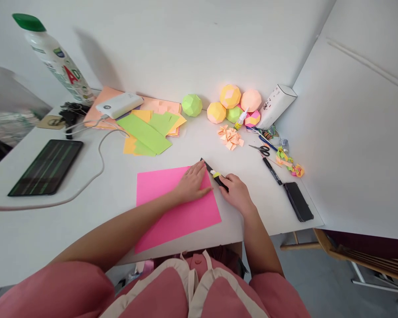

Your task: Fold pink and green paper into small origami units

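Note:
A bright pink sheet of paper (166, 221) lies on the white table in front of me. My left hand (192, 182) rests flat on its upper right part, fingers stretched toward the far edge and thumb out to the right. Just beyond the paper's right edge, my right hand (238, 193) is closed around a black and yellow utility knife (216, 175). The knife points away and to the left, its dark tip end close to my left fingertips. I cannot tell whether the blade touches the paper.
Green and orange paper pieces (147, 134) lie behind the sheet. Faceted paper balls (230, 96) stand along the wall, near folded peach scraps (230, 138). Scissors (262, 149), a marker (272, 171) and a black phone (298, 202) lie right. A tablet (46, 168) and cable (101, 168) lie left.

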The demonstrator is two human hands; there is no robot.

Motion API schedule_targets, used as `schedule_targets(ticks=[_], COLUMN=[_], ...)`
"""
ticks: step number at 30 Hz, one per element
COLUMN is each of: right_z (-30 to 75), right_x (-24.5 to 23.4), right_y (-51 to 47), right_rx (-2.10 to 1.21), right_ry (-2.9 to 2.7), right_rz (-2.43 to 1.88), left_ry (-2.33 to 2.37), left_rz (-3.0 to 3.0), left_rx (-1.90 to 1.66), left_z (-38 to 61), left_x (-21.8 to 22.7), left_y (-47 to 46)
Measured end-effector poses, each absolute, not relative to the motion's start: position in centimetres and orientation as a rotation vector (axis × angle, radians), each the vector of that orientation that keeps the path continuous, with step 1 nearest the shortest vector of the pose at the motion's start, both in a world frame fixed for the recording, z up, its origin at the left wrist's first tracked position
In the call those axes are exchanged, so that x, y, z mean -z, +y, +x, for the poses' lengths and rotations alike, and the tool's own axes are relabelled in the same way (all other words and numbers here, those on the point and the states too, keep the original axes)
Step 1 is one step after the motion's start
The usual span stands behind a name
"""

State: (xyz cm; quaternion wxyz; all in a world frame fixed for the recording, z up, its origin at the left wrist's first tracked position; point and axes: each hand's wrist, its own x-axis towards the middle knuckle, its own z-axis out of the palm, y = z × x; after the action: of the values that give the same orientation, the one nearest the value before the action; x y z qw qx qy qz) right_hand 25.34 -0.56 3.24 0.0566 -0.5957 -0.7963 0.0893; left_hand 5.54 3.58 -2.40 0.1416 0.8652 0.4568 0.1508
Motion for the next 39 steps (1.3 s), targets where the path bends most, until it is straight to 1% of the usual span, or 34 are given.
schedule_targets(ticks=[3, 5, 8, 12, 15, 18, 24, 28, 31, 35, 39], right_z=[26.6, 27.3, 27.9, 28.0, 28.0, 28.0, 28.4, 28.5, 28.4, 28.3, 28.3], right_x=[-2.6, -2.3, -2.0, -1.9, -1.8, -1.8, -2.1, -2.6, -2.8, -2.8, -2.9], right_y=[-0.5, -0.5, -0.6, -0.6, -0.6, -0.6, -0.6, -0.6, -0.6, -0.6, -0.6], right_rx=[-0.344, -0.360, -0.376, -0.396, -0.390, -0.374, -0.281, -0.257, -0.259, -0.256, -0.283], right_ry=[-2.369, -2.326, -2.293, -2.287, -2.277, -2.278, -2.213, -2.114, -2.095, -2.083, -2.077], right_rz=[-1.666, -1.626, -1.549, -1.460, -1.445, -1.447, -1.643, -1.888, -1.995, -2.014, -2.032], left_ry=[1.419, 1.422, 1.445, 1.576, 1.582, 1.480, 1.406, 1.527, 1.579, 1.493, 1.373], left_rz=[2.264, 2.210, 2.214, 2.168, 2.019, 1.782, 1.442, 1.043, 0.700, 0.352, 0.179], left_rx=[-0.656, -0.736, -0.762, -0.701, -0.722, -0.835, -0.971, -1.291, -1.475, -1.507, -1.480], left_z=[4.5, 4.0, 3.7, 3.5, 3.1, 2.3, -0.1, -2.8, -4.6, -5.1, -4.4], left_x=[3.1, 3.4, 3.4, 2.3, 1.0, -0.3, -2.5, -3.3, -2.9, -1.7, -1.4], left_y=[4.7, 5.4, 6.0, 6.3, 6.7, 7.2, 8.3, 10.3, 11.6, 12.2, 12.2])
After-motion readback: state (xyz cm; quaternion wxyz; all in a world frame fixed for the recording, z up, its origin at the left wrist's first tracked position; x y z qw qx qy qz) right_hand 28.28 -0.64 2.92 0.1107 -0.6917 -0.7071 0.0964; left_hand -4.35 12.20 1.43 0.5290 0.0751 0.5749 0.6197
